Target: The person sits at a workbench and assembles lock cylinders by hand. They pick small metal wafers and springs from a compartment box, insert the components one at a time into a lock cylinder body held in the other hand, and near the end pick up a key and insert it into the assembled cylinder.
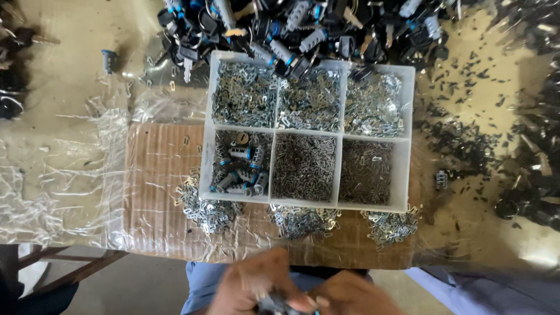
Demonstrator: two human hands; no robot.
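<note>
Workbench under clear plastic film (70, 175), cardboard sheet (157, 192) beneath; at bottom centre of frame, left hand (254, 286) and right hand (344, 294) meet, blurred, fingers curled together around a small dark lock part (279, 303) below the table edge; risk judged: part slipping to the floor, since nothing lies under it; beyond, white six-compartment tray (271, 131) of metal clips and pins; farthest, heap of lock cylinders and keys (303, 29).
</note>
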